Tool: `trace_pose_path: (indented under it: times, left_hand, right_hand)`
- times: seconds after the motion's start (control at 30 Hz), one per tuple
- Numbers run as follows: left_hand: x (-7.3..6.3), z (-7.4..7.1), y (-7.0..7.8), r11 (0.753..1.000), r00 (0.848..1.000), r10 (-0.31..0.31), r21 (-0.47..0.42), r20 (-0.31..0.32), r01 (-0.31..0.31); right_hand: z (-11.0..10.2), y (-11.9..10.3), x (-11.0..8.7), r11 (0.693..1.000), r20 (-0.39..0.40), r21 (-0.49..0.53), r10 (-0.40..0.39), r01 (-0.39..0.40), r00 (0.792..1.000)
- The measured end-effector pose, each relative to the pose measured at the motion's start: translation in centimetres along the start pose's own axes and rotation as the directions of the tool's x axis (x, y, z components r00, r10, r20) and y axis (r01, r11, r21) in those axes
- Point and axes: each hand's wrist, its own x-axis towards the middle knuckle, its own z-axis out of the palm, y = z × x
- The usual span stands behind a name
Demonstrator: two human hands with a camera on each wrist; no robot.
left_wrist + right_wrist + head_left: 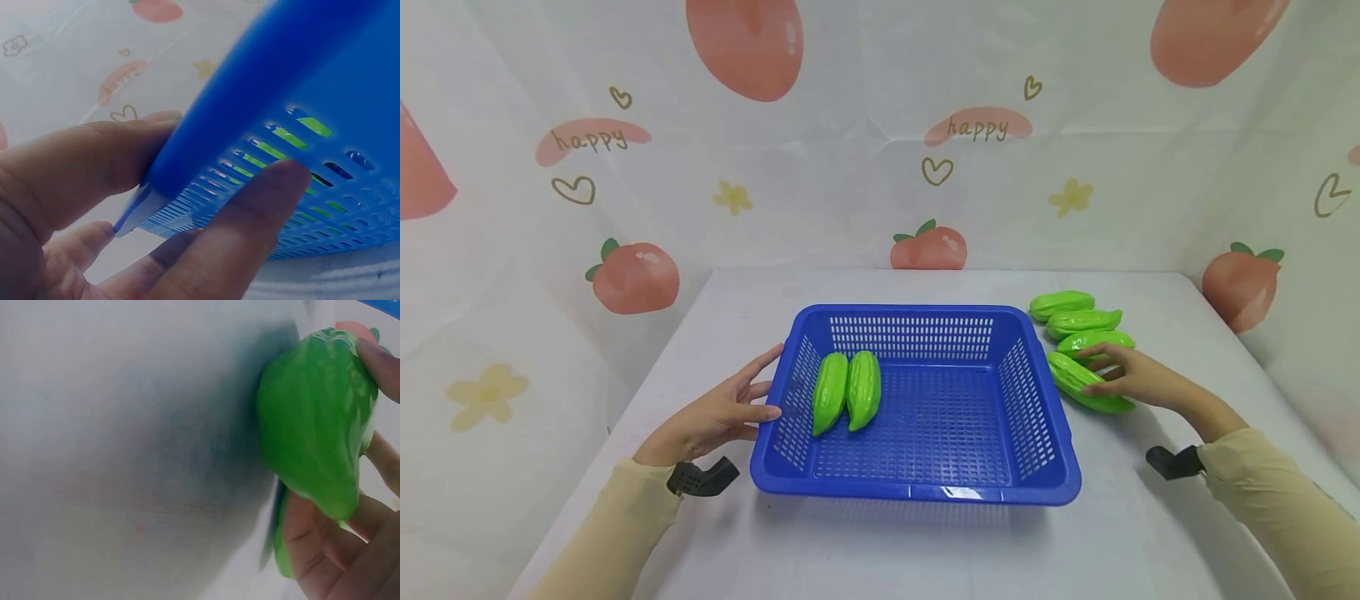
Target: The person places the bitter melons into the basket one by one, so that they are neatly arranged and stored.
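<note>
A blue plastic basket (917, 492) with slotted walls stands mid-table, two bright green bitter melons, one (830, 396) beside the other (864, 390), lying in its left part. My left hand (718, 414) grips its left rim; in the left wrist view the thumb is at the rim and the fingers lie against the outer slotted wall (337, 144). To the right of the basket, my right hand (1138, 379) grips the nearest bitter melon (1075, 382) of a row. The right wrist view shows this bitter melon (312, 419) between thumb and fingers, close over the table.
Beyond the right hand, more bitter melons lie in a row: one (1093, 340) right at the fingers, another (1084, 322) behind it, and one (1062, 304) farthest back. A white cloth (842, 192) with fruit prints hangs behind the white table (865, 558).
</note>
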Motion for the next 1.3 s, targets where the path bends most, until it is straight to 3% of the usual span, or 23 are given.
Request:
trace_pose_path:
  times: [0.27,0.7,1.07,1.3]
  left_hand:
    - [-0.1,0.1,0.0,1.000,1.000,0.003,-0.007,-0.005,-0.003]
    - [-0.1,0.2,0.1,1.000,1.000,0.000,-0.010,-0.016,0.000]
    - [-0.1,0.2,0.1,1.000,1.000,0.007,0.004,-0.008,-0.007]
    - [-0.1,0.2,0.1,1.000,1.000,0.004,-0.001,-0.006,-0.004]
  right_hand:
    - [-0.1,-0.3,-0.1,0.999,0.038,0.022,-0.025,0.024,0.999]
    - [-0.7,-0.5,-1.0,0.995,-0.066,0.057,-0.080,0.084,0.995]
    - [-2.1,-2.3,-1.6,0.993,-0.188,0.009,-0.111,0.115,0.976]
    - [-3.4,-3.6,-1.8,0.992,-0.284,0.015,-0.114,0.124,0.952]
